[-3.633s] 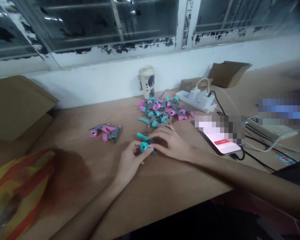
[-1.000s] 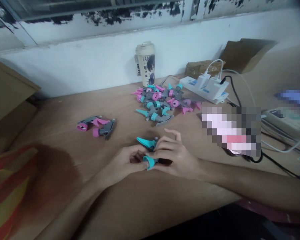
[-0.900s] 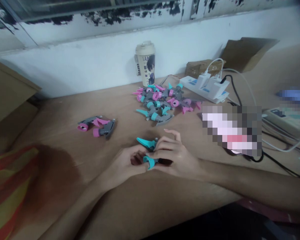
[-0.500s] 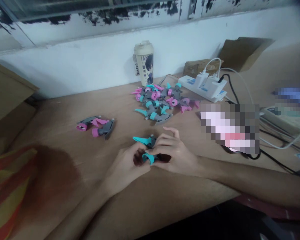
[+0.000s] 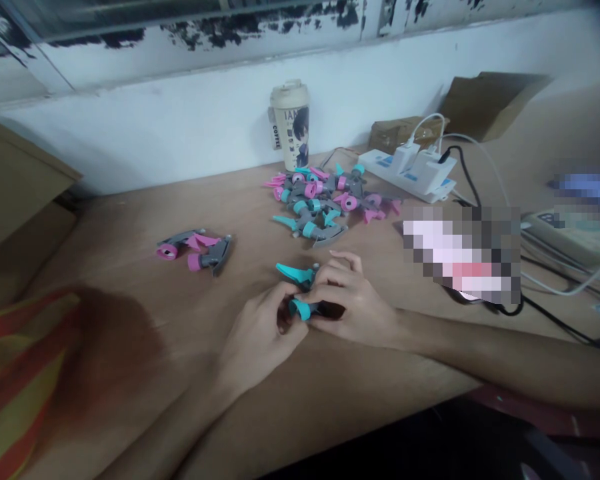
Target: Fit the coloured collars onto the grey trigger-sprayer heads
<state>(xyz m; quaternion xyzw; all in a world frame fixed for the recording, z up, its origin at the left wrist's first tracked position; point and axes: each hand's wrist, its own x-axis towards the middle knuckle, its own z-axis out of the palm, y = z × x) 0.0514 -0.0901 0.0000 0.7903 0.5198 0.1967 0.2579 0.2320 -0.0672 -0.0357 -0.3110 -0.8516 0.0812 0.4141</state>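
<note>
Both hands meet at the middle of the wooden table (image 5: pixel 130 280) around one teal and grey spray trigger head (image 5: pixel 300 293). My left hand (image 5: pixel 260 333) curls its fingers on the teal round cap end. My right hand (image 5: pixel 353 303) wraps the grey body from the right. The teal lever (image 5: pixel 290 271) sticks out to the upper left of the hands. Just beyond them lies a pile of pink and teal trigger heads (image 5: pixel 325 200). Two pink and grey trigger heads (image 5: pixel 195 250) lie apart to the left.
A coffee cup (image 5: pixel 290 123) stands by the wall. A white power strip (image 5: pixel 413 173) with chargers and cables runs to the right, beside a blurred phone (image 5: pixel 460 257). Cardboard boxes (image 5: pixel 15 187) stand at the far left and back right. A striped bag (image 5: pixel 15 380) lies near left.
Both hands have stayed on the teal trigger head and shifted slightly away from me; the left fingers have closed more tightly over the cap end.
</note>
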